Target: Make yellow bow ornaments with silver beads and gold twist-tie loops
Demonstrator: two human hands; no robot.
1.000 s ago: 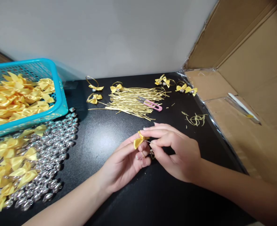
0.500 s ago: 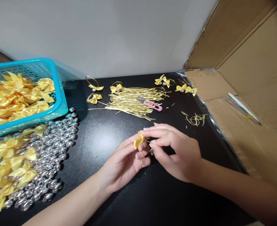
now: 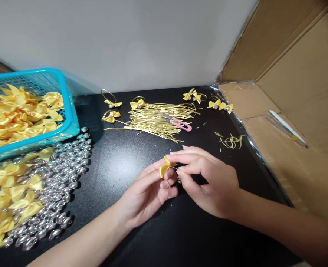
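Observation:
My left hand (image 3: 150, 193) pinches a small yellow ribbon bow (image 3: 164, 168) just above the black table (image 3: 125, 155). My right hand (image 3: 208, 181) meets it from the right, its fingers closed on a thin gold wire (image 3: 174, 167) that runs into the bow. A small silver bead (image 3: 178, 179) hangs just below the bow between the two hands. Both hands are pressed close together at the middle of the table.
A blue basket (image 3: 69, 111) of yellow bows stands at the left, with silver beads (image 3: 66, 167) and loose bows (image 3: 16, 193) spread before it. Gold wires (image 3: 155, 118) and pink snips (image 3: 182, 124) lie behind. Finished bows (image 3: 219, 105) sit at the back. A cardboard box (image 3: 292, 111) rises at the right.
The hands have barely shifted; the fingers worked slightly on the bow and wire, and the bead now shows below the bow.

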